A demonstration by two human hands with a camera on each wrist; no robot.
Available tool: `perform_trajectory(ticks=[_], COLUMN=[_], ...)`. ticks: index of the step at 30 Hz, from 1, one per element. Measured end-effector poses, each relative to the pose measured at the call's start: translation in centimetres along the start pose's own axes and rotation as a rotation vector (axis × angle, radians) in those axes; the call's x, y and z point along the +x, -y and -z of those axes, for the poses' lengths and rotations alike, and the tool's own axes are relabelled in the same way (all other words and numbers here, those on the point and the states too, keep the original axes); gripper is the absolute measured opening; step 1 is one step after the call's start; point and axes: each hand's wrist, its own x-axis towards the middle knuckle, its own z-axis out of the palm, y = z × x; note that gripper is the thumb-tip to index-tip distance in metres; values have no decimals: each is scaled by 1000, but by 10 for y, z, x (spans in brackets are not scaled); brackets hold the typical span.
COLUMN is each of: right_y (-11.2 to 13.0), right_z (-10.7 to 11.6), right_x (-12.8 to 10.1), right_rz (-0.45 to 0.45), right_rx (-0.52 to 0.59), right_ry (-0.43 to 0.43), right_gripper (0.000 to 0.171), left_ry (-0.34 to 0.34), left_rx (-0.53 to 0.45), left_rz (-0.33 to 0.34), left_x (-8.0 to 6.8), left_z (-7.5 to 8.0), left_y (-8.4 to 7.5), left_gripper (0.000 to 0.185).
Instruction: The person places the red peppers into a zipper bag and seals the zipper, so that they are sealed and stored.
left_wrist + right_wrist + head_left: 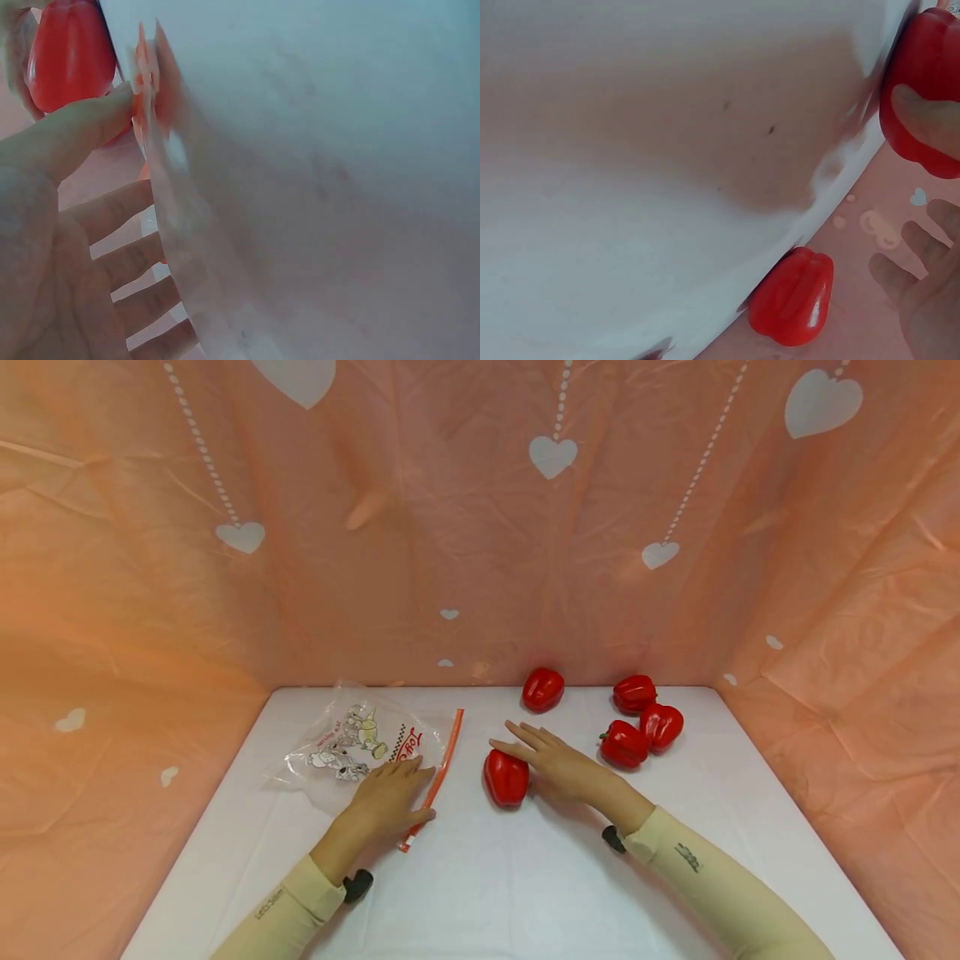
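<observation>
Fingers [516, 749] spread apart, left hand [386, 797] and right hand [558, 767]; red pepper [506, 779] beside right hand likely firm, light, slick: cup sides.

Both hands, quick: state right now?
Left hand: open, resting on the clear, orange-edged printed plastic bag.
Right hand: open, touching the nearest glossy red bell pepper.

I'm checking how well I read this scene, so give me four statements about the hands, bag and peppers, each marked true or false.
1. The left hand touches the clear bag. True.
2. The bag's strip is blue. False: the strip is orange.
3. The right hand is beside the red pepper nearest the bag. True.
4. Two peppers are inside the bag. False: all five lie outside it.
</observation>
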Motion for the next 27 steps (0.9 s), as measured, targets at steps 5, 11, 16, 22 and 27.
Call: perform_trajectory(ticks=[5,11,16,22,27], right_y=[0,0,0,1,-1], right_z=[1,2,5,6,5], right_x=[0,0,-2,-6,-11], right_rz=[5,-4,-22,-49,-62], right_rx=[-13,2,28,62,84], right_ry=[-1,-19,-27,-28,-31], right_gripper=[96,94,92,87,85], left_ry=[5,-34,-83,-147,-155], left_rx=[-26,-21,-41,-85,-117], left_rz=[17,-3,1,2,-8], left_x=[0,2,3,4,4], left_z=[0,-1,-2,-3,-3], left_y=[-1,-1,-2,-2,-1], left_gripper=[61,50,43,24,19])
